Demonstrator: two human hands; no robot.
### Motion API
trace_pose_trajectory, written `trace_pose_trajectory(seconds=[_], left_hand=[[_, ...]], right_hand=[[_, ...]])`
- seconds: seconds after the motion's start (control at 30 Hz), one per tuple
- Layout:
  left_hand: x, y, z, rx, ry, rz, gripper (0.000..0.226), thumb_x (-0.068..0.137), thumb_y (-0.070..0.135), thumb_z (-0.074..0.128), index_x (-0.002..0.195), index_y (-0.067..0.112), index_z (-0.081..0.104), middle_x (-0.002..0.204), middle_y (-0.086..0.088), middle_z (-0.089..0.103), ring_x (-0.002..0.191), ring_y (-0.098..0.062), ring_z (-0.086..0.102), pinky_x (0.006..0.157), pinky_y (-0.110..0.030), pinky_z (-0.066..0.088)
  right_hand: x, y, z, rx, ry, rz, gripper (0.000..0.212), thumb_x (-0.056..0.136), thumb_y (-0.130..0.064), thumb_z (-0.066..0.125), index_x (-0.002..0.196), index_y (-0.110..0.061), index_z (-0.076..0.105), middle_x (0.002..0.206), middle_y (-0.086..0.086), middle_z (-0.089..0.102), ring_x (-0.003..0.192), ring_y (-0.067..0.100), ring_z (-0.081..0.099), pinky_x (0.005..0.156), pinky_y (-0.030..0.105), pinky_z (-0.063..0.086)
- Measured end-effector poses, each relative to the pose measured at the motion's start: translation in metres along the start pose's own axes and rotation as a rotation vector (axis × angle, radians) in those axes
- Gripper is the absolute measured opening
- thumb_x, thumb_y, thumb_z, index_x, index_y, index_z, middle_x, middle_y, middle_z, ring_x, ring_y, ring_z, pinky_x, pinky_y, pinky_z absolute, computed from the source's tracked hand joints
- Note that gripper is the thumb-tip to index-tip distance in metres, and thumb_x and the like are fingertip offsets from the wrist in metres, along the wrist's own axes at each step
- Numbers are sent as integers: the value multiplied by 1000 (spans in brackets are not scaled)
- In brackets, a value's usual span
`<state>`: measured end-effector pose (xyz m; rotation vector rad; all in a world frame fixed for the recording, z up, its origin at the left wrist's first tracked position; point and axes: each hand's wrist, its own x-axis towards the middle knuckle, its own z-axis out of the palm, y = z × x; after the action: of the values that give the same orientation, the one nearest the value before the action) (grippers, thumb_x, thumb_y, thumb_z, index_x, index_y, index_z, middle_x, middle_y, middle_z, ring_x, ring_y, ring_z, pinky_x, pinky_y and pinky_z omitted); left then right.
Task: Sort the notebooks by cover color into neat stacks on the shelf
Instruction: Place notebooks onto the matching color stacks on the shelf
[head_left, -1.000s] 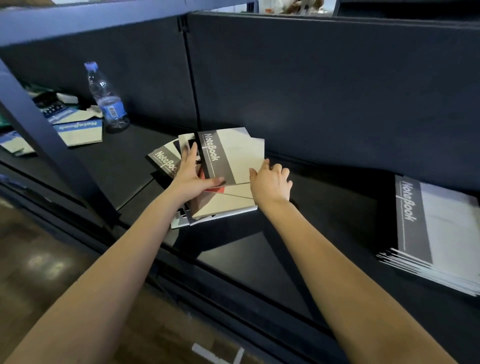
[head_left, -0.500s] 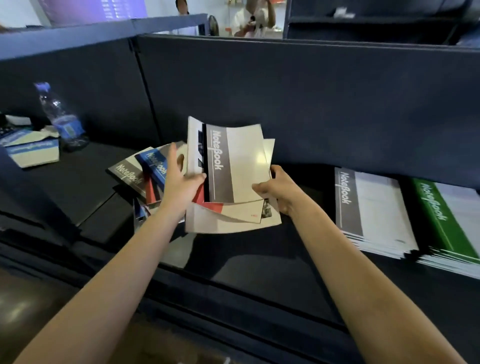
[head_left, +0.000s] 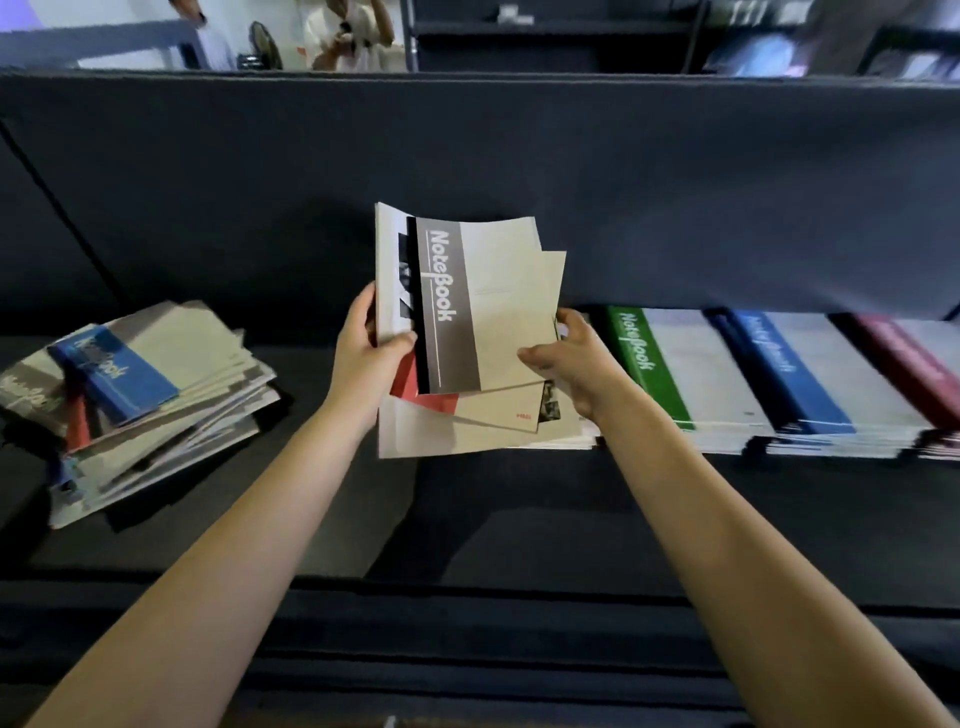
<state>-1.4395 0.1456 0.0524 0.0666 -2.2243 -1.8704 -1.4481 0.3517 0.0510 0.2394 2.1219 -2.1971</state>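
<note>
I hold a loose bundle of notebooks (head_left: 483, 312) above the dark shelf (head_left: 467, 519), a grey-banded one on top and a red one under it. My left hand (head_left: 371, 343) grips the bundle's left edge, thumb on the cover. My right hand (head_left: 563, 353) holds its right edge. On the left lies a messy unsorted pile (head_left: 140, 395) with a blue-banded notebook uppermost. To the right stand neat stacks: green (head_left: 649, 364), blue (head_left: 779, 374) and red (head_left: 909, 374). The bundle hides whatever lies just left of the green stack.
A dark felt back panel (head_left: 519, 171) closes the shelf behind. The shelf's front rail (head_left: 467, 613) runs below my forearms. People are visible in the background above the panel.
The bundle has been lifted off the unsorted pile and carried right toward the sorted stacks. My view has swung right, bringing the green, blue and red stacks in and dropping the water bottle out.
</note>
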Motion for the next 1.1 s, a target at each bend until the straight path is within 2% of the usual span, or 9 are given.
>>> trace_pose_trajectory(seconds=[0.17, 0.33, 0.43, 0.63, 0.7, 0.77, 0.93, 1.03, 1.1], left_hand=[[-6, 23, 77, -36, -140, 20, 67, 90, 1, 57, 148, 24, 32, 137, 3, 51, 118, -9, 52, 92, -21, 43], [-15, 40, 152, -59, -297, 4, 74, 89, 2, 58, 150, 30, 27, 139, 6, 50, 120, -11, 51, 100, -26, 39], [-24, 43, 194, -98, -432, -40, 82, 85, 7, 61, 150, 38, 21, 141, 13, 46, 126, -10, 47, 109, -31, 35], [-49, 45, 267, -139, -531, 4, 81, 89, -1, 59, 151, 32, 20, 147, 5, 42, 130, -12, 44, 112, -37, 35], [-54, 44, 287, -152, -542, -2, 80, 88, -1, 60, 151, 31, 23, 141, 7, 48, 125, -12, 49, 109, -37, 38], [-56, 44, 303, -162, -540, -14, 77, 88, 0, 61, 150, 31, 27, 133, 9, 54, 117, -9, 56, 103, -35, 45], [-60, 47, 320, -207, -492, -13, 70, 89, -2, 57, 144, 35, 33, 102, 22, 59, 94, 1, 60, 75, -17, 49], [-56, 44, 313, -228, -450, -16, 70, 89, -4, 57, 146, 31, 32, 107, 17, 60, 96, 0, 61, 69, -14, 51], [-52, 40, 299, -244, -416, -23, 71, 88, -5, 57, 147, 26, 32, 116, 10, 60, 103, -4, 61, 68, -10, 51]], right_hand=[[-15, -10, -81, -44, 139, -24, 47, 85, 6, 62, 125, -9, 42, 98, 9, 63, 86, 20, 62, 75, 30, 52], [-34, -14, -158, -55, 244, -49, 39, 86, 3, 62, 119, -12, 47, 95, 1, 64, 82, 15, 63, 69, 25, 52], [-48, -11, -201, -55, 329, -64, 34, 85, 4, 60, 112, -16, 53, 106, 9, 65, 89, 21, 63, 76, 31, 53], [-79, -3, -272, -57, 445, -62, 37, 88, 3, 58, 121, -14, 58, 100, 2, 66, 89, 17, 64, 66, 19, 53], [-84, -1, -291, -67, 491, -56, 34, 90, -1, 59, 118, -18, 58, 93, -5, 64, 81, 9, 61, 57, 16, 49], [-85, 0, -308, -83, 547, -53, 34, 90, -4, 58, 122, -16, 56, 96, -4, 64, 81, 10, 60, 58, 20, 48], [-81, -2, -332, -84, 585, -75, 46, 90, -2, 55, 133, -17, 45, 114, 4, 59, 111, 29, 58, 88, 48, 53], [-71, -5, -333, -126, 525, -88, 46, 90, -2, 54, 132, -20, 44, 114, 2, 56, 114, 28, 55, 90, 52, 52], [-61, -6, -325, -114, 469, -97, 45, 91, -2, 54, 131, -20, 44, 114, 2, 55, 111, 26, 56, 83, 47, 55]])
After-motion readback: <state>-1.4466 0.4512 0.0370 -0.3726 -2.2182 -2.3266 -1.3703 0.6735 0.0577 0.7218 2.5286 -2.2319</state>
